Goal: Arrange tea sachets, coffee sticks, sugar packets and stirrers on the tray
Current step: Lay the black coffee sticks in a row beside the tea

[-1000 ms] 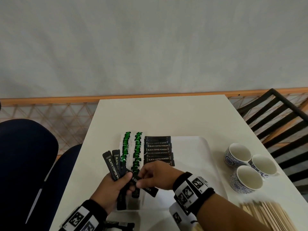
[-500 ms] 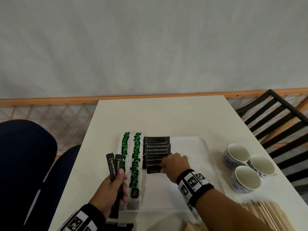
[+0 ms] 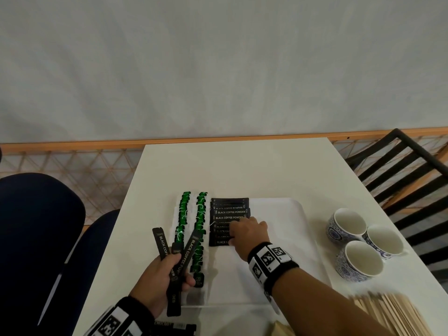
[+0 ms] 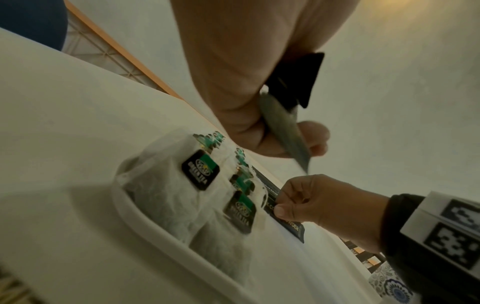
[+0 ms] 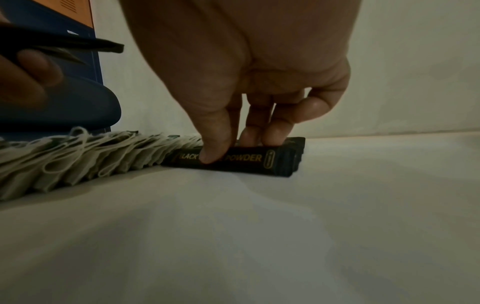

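A white tray (image 3: 286, 275) holds two rows of green-tagged tea sachets (image 3: 184, 214) and a row of black coffee sticks (image 3: 229, 212). My right hand (image 3: 247, 231) is over the near end of that row. Its thumb and fingers (image 5: 215, 152) pinch the nearest coffee stick (image 5: 244, 158), which lies flat on the tray. My left hand (image 3: 160, 275) hovers over the tray's left front and grips three fanned coffee sticks (image 3: 188, 253). The left wrist view shows the tea sachets (image 4: 200, 168) and the right hand (image 4: 311, 203) on the stick (image 4: 291, 224).
Three blue-patterned cups (image 3: 363, 260) stand on the table right of the tray. A pile of wooden stirrers (image 3: 392, 314) lies at the front right. A dark packet (image 3: 174, 327) lies at the front edge. A black chair (image 3: 400, 170) is at the right, a blue seat (image 3: 36, 226) at the left.
My right hand drew one coffee stick from the left hand's bunch, carried it to the near end of the coffee row and laid it down. The left hand shifted slightly, fanning its sticks.
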Demonstrator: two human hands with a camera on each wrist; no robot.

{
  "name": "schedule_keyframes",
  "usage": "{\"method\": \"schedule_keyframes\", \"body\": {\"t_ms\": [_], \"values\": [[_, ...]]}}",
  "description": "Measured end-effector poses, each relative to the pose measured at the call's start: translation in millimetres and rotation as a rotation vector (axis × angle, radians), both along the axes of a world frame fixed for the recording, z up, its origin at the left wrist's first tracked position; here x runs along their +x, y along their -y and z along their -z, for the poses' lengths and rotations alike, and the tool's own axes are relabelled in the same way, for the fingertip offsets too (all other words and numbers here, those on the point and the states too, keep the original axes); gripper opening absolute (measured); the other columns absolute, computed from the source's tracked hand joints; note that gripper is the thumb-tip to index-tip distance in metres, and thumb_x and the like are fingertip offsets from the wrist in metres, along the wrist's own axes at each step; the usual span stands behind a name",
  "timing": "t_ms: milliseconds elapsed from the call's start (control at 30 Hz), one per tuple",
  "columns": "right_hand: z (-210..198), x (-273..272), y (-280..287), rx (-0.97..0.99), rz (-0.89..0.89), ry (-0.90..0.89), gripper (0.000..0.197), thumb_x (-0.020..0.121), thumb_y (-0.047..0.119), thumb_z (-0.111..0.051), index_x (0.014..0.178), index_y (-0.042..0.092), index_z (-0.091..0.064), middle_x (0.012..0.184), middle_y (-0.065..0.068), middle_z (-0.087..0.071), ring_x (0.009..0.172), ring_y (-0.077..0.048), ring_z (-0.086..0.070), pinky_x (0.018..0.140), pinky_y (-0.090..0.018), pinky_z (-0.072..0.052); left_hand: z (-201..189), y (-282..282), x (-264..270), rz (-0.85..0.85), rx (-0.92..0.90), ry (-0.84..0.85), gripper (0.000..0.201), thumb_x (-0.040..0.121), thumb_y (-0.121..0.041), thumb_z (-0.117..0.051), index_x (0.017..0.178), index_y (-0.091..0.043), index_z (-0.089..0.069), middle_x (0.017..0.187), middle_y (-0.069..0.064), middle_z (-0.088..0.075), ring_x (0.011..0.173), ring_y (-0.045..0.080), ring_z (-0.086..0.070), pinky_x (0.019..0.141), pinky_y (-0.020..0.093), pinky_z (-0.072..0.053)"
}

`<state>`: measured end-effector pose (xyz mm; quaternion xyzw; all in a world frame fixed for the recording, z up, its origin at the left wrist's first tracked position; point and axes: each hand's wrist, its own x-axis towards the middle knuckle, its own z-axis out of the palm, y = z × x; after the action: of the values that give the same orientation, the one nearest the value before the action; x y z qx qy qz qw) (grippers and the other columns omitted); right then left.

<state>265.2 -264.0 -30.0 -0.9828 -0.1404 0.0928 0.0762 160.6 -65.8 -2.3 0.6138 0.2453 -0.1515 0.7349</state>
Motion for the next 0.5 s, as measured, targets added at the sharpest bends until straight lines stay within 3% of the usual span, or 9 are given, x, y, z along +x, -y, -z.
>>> {"method": "schedule_keyframes", "body": {"t_ms": [67,200,333,400,500], "values": [[0,-1,-1,0.002,0.005,0.011,0.019,0.093,0.033,-0.056,0.108,0.022,-0.056,0.110,-0.001,-0.057,0.105,-0.024,-0.050,0.094,-0.043,-0.038,-1,0,0,0.009,-0.017,0.002,0.027,0.101,-0.017,-0.043,0.108,0.007,-0.053,0.066,0.023,-0.056,0.052,0.025,-0.056,0.046,0.030,-0.047],[0,-5,-3,0.072,0.002,0.039,0.019,0.093,0.033,-0.057,0.108,0.023,-0.054,0.109,0.001,-0.055,0.106,-0.022,-0.047,0.094,-0.040,-0.038,-5,0,1,0.013,-0.049,0.035,0.025,0.098,-0.013,-0.046,0.113,0.007,-0.053,0.065,0.017,-0.054,0.050,0.021,-0.054,0.043,0.027,-0.045],[-8,-12,-8,0.313,-0.033,-0.018,0.012,0.094,0.031,-0.053,0.097,0.022,-0.060,0.098,0.005,-0.058,0.097,-0.017,-0.052,0.089,-0.035,-0.045,-8,2,2,-0.005,-0.028,0.066,0.022,0.098,-0.009,-0.046,0.113,0.004,-0.054,0.066,0.013,-0.054,0.050,0.020,-0.055,0.043,0.026,-0.045],[-14,-18,-9,0.532,-0.014,-0.167,0.018,0.095,0.028,-0.052,0.094,0.017,-0.065,0.088,0.007,-0.061,0.083,-0.012,-0.057,0.082,-0.031,-0.050,-9,3,2,-0.018,-0.008,0.076,0.019,0.098,-0.009,-0.046,0.112,0.002,-0.055,0.068,0.014,-0.055,0.052,0.020,-0.056,0.045,0.027,-0.046],[-23,-30,-10,0.787,-0.003,-0.522,0.026,0.094,0.036,-0.058,0.094,0.013,-0.071,0.082,0.003,-0.070,0.070,-0.005,-0.061,0.068,-0.020,-0.049,-9,6,3,-0.010,0.026,0.090,0.016,0.098,-0.008,-0.047,0.111,0.000,-0.053,0.069,0.017,-0.058,0.056,0.022,-0.057,0.053,0.031,-0.047]]}}
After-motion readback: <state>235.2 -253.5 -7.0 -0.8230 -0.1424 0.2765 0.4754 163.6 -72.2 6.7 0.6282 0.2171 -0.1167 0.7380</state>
